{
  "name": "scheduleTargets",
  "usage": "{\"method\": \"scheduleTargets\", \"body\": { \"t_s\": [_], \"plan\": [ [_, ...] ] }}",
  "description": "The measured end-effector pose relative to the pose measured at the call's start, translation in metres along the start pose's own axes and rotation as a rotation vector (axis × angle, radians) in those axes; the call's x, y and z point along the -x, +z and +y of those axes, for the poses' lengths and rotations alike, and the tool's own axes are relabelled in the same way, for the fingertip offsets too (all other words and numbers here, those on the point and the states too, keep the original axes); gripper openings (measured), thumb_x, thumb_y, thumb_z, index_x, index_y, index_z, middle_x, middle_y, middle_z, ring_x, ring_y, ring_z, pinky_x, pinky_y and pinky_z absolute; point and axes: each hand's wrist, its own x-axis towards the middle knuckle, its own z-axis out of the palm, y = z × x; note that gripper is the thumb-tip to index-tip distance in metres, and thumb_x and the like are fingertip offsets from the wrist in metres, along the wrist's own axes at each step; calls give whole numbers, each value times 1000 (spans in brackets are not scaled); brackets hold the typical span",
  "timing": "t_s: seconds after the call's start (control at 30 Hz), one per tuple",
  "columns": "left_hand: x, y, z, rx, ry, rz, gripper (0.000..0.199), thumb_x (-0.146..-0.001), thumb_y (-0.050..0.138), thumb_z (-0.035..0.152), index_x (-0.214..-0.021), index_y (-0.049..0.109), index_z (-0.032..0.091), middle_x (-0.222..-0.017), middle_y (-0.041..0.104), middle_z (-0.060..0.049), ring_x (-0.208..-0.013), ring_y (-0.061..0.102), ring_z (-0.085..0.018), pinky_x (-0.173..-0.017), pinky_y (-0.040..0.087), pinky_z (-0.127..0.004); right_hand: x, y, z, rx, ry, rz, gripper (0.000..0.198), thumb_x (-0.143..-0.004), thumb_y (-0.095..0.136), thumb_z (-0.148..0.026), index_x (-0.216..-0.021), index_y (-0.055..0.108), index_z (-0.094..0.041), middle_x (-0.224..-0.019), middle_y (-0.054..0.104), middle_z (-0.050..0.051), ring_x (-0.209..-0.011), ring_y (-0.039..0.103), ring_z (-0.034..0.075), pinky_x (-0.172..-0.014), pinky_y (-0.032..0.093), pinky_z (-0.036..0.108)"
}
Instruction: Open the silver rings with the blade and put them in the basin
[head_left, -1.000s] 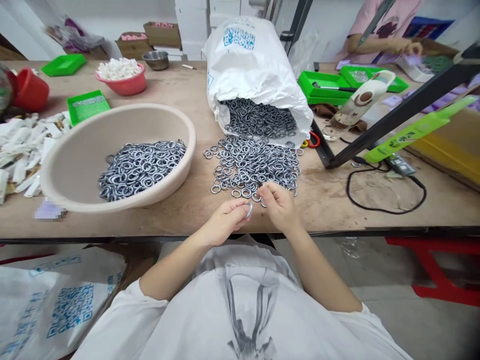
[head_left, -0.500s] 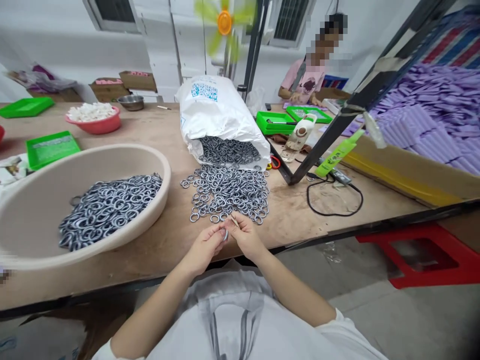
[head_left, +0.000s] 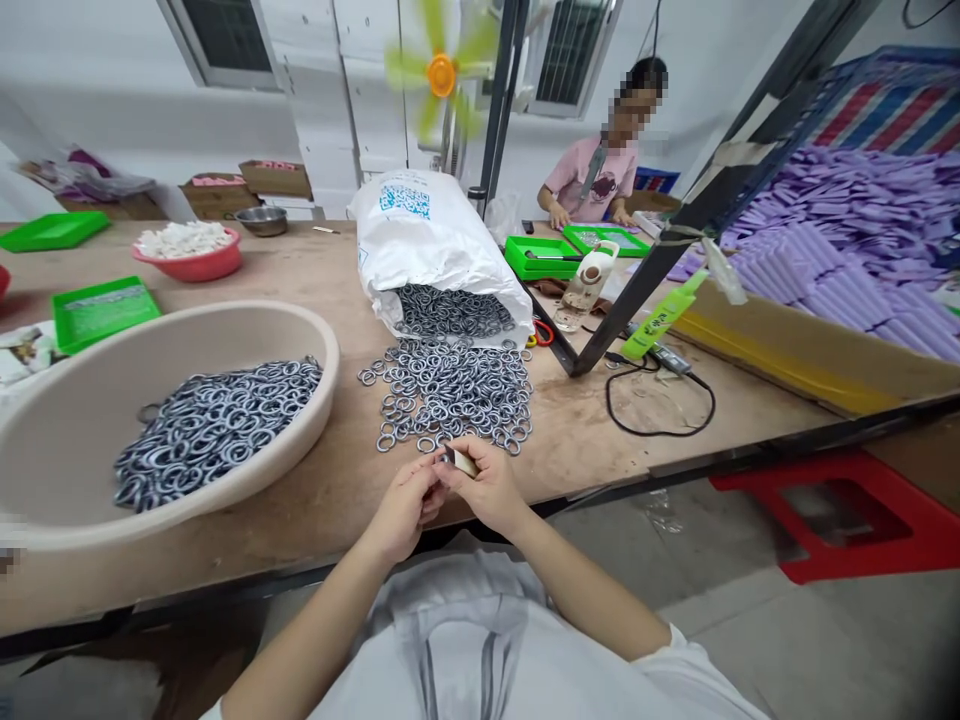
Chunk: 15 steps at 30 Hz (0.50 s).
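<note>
My left hand (head_left: 405,505) is closed in a pinch at the table's front edge, around a grey ring that is mostly hidden by the fingers now. Against it, my right hand (head_left: 491,488) grips a small flat cream-coloured tool with a dark end (head_left: 463,462), perhaps a small blade. The dark end meets the left fingertips. Just beyond both hands lies a spread of loose grey rings (head_left: 457,395), spilling from the mouth of a white sack (head_left: 442,245). To the left, a large beige basin (head_left: 324,365) holds a heap of similar rings (head_left: 217,430).
A black metal post (head_left: 637,270) rises from the table at right, near a bottle (head_left: 589,287), red-handled scissors (head_left: 543,333) and a black cable (head_left: 660,433). Green trays (head_left: 540,257) stand further back, where another person (head_left: 596,180) sits. A red stool (head_left: 840,515) is below right.
The tool in my right hand has turned, showing its flat cream side and dark end. The ring at my left fingers has gone mostly out of sight. The view has shifted slightly.
</note>
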Motion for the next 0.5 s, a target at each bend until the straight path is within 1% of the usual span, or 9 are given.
{"method": "scheduleTargets", "body": {
  "t_s": [0.13,0.23,0.3,0.4,0.5],
  "plan": [
    [4,3,-1,15,7,-17,42,-77,69,55,-80,46,19,-54,37,9,-45,21,-4,-43,11,-18,4,1,0,-49,-19,37,31,-83,68,-51,-90,66,-21,-77,63,0,-69,55,14,-65,45,27],
    [4,7,-2,21,14,-25,50,-73,73,61,-80,46,19,-54,35,9,-44,19,-4,-42,10,-18,7,1,0,-43,-29,69,31,-83,68,-51,-90,65,-21,-75,62,-1,-67,54,13,-64,45,27],
    [2,11,-1,28,18,-25,53,-71,75,62,-79,45,19,-54,35,10,-45,18,-3,-42,11,-17,6,0,-2,-52,-31,80,32,-84,68,-53,-88,65,-21,-73,61,-1,-65,53,13,-62,44,27],
    [-1,17,4,23,26,-54,53,-73,74,62,-76,45,18,-55,36,9,-44,19,-3,-42,11,-17,-1,-4,-10,-113,-15,101,39,-87,62,-60,-77,59,-22,-66,57,-1,-60,51,13,-59,44,28],
    [-4,23,12,26,60,-97,53,-75,71,63,-71,44,17,-54,35,8,-44,22,-3,-41,13,-16,-15,-13,-19,-143,7,105,47,-86,58,-66,-69,51,-23,-59,50,-3,-54,45,12,-54,40,28]
  ]
}}
